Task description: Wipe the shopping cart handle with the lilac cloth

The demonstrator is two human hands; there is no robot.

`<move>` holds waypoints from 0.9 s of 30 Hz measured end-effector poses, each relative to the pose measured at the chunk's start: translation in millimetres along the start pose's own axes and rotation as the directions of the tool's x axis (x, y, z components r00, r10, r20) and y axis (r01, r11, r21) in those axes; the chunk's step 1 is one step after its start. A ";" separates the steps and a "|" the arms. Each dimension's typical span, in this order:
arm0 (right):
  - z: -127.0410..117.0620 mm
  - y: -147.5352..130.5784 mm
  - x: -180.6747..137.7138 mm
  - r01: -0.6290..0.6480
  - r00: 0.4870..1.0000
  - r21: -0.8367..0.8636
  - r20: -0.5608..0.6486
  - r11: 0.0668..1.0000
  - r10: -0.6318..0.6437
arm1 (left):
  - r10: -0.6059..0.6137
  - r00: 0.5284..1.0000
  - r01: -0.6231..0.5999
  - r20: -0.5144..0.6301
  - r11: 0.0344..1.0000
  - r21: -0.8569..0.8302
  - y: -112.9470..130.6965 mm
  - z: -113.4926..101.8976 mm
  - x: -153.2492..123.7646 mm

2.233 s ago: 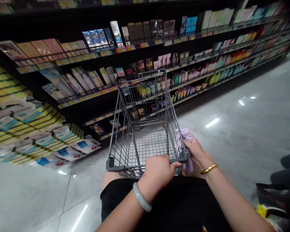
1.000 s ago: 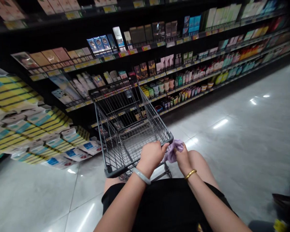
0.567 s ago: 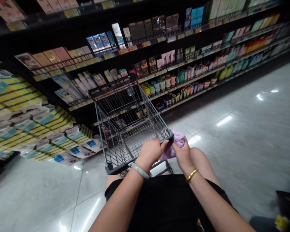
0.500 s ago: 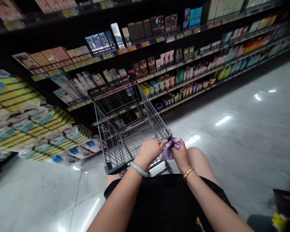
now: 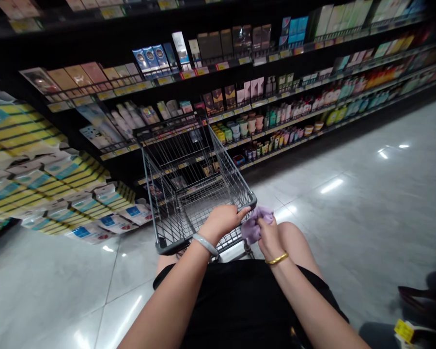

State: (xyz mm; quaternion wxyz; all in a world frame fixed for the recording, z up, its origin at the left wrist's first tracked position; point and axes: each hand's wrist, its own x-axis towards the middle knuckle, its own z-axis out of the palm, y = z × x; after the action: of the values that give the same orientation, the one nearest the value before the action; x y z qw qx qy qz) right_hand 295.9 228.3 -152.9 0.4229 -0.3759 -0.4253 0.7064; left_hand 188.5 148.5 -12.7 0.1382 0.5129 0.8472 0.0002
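Note:
A grey wire shopping cart [image 5: 167, 169] stands in front of me with nothing in its basket. My left hand [image 5: 221, 220] is closed over the cart's near rim. My right hand [image 5: 269, 237] is bunched around a crumpled lilac cloth [image 5: 253, 225], which is pressed against the cart's near right corner. A pale bangle sits on my left wrist and a gold one on my right. My black shorts and bare knees show below.
Dark store shelves [image 5: 240, 63] full of boxed and bottled goods run along the far side. Stacked packs [image 5: 39, 184] in yellow, white and blue slope down at the left. Glossy grey floor tiles [image 5: 366, 194] spread to the right. Dark objects lie at the bottom right corner.
The cart has swung to the left. My right hand with the lilac cloth has slid from the cart's right side to its near right corner. My left hand stays on the rim.

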 end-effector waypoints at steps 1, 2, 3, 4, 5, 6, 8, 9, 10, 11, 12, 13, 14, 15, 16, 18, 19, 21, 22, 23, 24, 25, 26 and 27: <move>5.0 -11.6 -3.6 0.035 0.999 0.006 0.001 0.999 -0.035 | 0.002 1.000 -0.002 -0.003 1.000 -0.005 -0.3 -0.2 -0.2; 9.1 -21.8 -6.5 0.115 0.993 -0.005 -0.003 0.993 -0.115 | 0.007 1.000 -0.007 -0.003 1.000 -0.014 -0.6 -0.5 -0.4; 11.8 -29.4 -8.8 0.193 0.981 -0.061 -0.007 0.979 -0.194 | 0.012 1.000 -0.012 0.000 1.000 -0.025 -1.0 -0.9 -0.9; 12.6 -33.8 -10.6 0.272 0.962 -0.130 0.002 0.954 -0.274 | 0.018 1.000 -0.018 0.002 0.999 -0.037 -1.4 -1.2 -1.5; 11.6 -34.7 -12.1 0.338 0.940 -0.206 0.023 0.918 -0.341 | 0.025 1.000 -0.025 0.002 0.999 -0.044 -1.5 -1.6 -2.4; 8.9 -32.6 -13.5 0.374 0.926 -0.274 0.053 0.886 -0.374 | 0.031 1.000 -0.032 -0.003 0.998 -0.047 -1.5 -1.8 -3.5; 1.5 -23.2 -16.2 0.352 0.935 -0.342 0.102 0.871 -0.338 | 0.037 0.999 -0.038 -0.027 0.999 -0.034 -1.0 -2.1 -6.2; -1.8 -18.9 -17.4 0.292 0.956 -0.343 0.104 0.893 -0.273 | 0.038 0.999 -0.039 -0.038 0.999 -0.025 -0.6 -2.1 -7.5; -3.9 -16.8 -18.7 0.232 0.973 -0.335 0.083 0.913 -0.216 | 0.037 0.998 -0.038 -0.045 0.999 -0.017 -0.2 -2.1 -8.6; -4.3 -17.7 -20.0 0.197 0.980 -0.322 0.057 0.926 -0.189 | 0.038 0.998 -0.039 -0.049 0.999 -0.010 0.1 -2.0 -9.5; -2.9 -22.1 -21.3 0.209 0.977 -0.313 0.037 0.927 -0.208 | 0.043 0.998 -0.043 -0.052 0.999 -0.002 0.3 -1.8 -10.1; 0.3 -29.6 -22.6 0.274 0.960 -0.314 0.030 0.909 -0.279 | 0.053 0.997 -0.053 -0.054 0.999 0.010 0.1 -1.6 -10.5; 5.0 -39.1 -23.8 0.375 0.923 -0.327 0.044 0.868 -0.382 | 0.065 0.996 -0.064 -0.056 0.998 0.025 -0.3 -1.3 -10.8; 10.5 -49.4 -24.8 0.490 0.866 -0.348 0.089 0.800 -0.492 | 0.075 0.996 -0.072 -0.057 0.997 0.040 -0.9 -1.0 -11.0; 16.3 -59.1 -25.3 0.587 0.801 -0.377 0.141 0.717 -0.582 | 0.082 0.995 -0.079 -0.056 0.995 0.056 -1.7 -0.6 -11.3; 25.8 -73.5 -24.7 0.716 0.687 -0.437 0.301 0.544 -0.661 | 0.086 0.995 -0.082 -0.054 0.993 0.080 -3.4 0.2 -12.5; 28.7 -77.7 -23.3 0.750 0.651 -0.464 0.386 0.472 -0.654 | 0.085 0.995 -0.080 -0.054 0.993 0.087 -3.9 0.6 -13.4; 30.1 -82.5 -17.4 0.789 0.608 -0.488 0.542 0.373 -0.580 | 0.086 0.994 -0.080 -0.061 0.992 0.094 -3.9 0.9 -15.7; 29.2 -84.7 -13.1 0.806 0.590 -0.484 0.606 0.341 -0.533 | 0.082 0.994 -0.075 -0.068 0.993 0.096 -3.1 1.0 -16.9; 27.9 -87.6 -8.2 0.820 0.572 -0.479 0.657 0.315 -0.490 | 0.074 0.994 -0.067 -0.077 0.993 0.095 -2.0 1.0 -18.2; 26.7 -91.4 -3.3 0.828 0.560 -0.481 0.692 0.288 -0.455 | 0.060 0.994 -0.051 -0.089 0.994 0.095 -0.7 0.9 -19.6; 26.3 -96.0 1.0 0.831 0.556 -0.495 0.712 0.256 -0.429 | 0.040 0.994 -0.030 -0.103 0.995 0.095 0.6 0.9 -21.3; 26.9 -101.2 4.0 0.826 0.561 -0.520 0.718 0.218 -0.411 | 0.021 0.993 -0.010 -0.119 0.995 0.096 1.4 1.0 -23.4; 28.9 -106.3 5.4 0.813 0.574 -0.554 0.713 0.180 -0.402 | -0.001 0.991 0.014 -0.136 0.995 0.095 1.3 1.2 -26.1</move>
State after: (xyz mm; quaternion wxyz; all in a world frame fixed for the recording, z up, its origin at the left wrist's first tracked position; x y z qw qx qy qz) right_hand 297.8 254.9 -45.8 0.3294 -0.1627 -0.9041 0.2181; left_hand 201.3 126.2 -7.6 0.0558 0.5144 0.8557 -0.0060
